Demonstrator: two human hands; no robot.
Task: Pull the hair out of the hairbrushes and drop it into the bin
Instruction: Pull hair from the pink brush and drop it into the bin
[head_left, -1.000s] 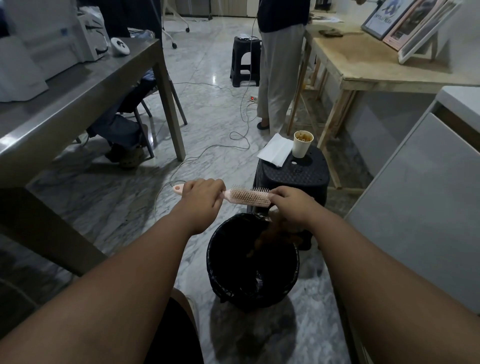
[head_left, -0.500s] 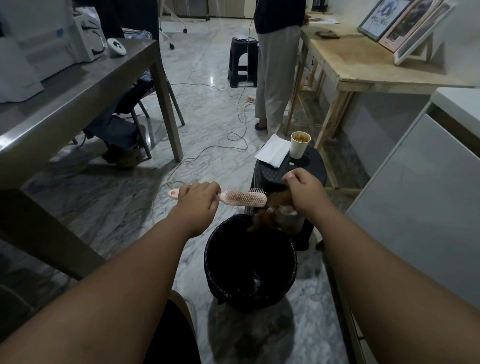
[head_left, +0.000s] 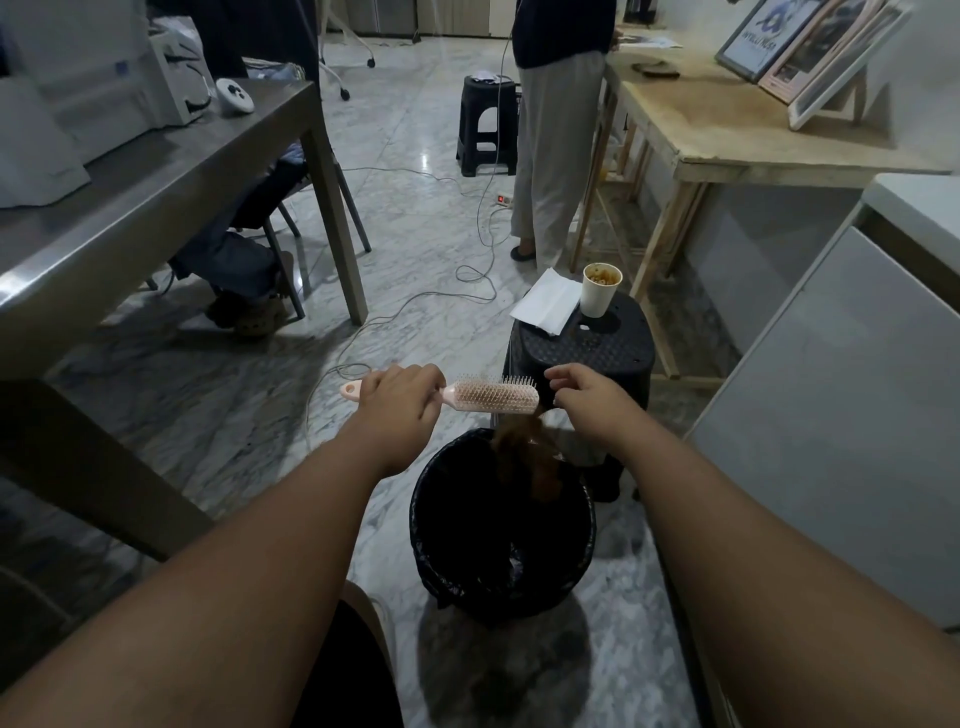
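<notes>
My left hand (head_left: 402, 402) grips the handle of a pink hairbrush (head_left: 493, 397), held level with its bristles up, above the far rim of a black lined bin (head_left: 422, 525). My right hand (head_left: 589, 402) is at the brush's tip, finger and thumb apart. A brown clump of hair (head_left: 524, 457) sits just below those fingers and trails down into the bin's mouth. I cannot tell whether the clump still touches the fingers or the brush tip.
A black stool (head_left: 597, 353) behind the bin carries a paper cup (head_left: 600, 291) and a white napkin (head_left: 548, 306). A metal table (head_left: 156, 171) stands left, a wooden table (head_left: 727, 124) and a white cabinet (head_left: 831, 415) right. A person (head_left: 550, 130) stands ahead; cables (head_left: 415, 301) cross the floor.
My right hand pulled the hair clump off the brush towards its tip, then spread its fingers. The clump has sunk lower, towards the bin. The left hand has kept the brush steady.
</notes>
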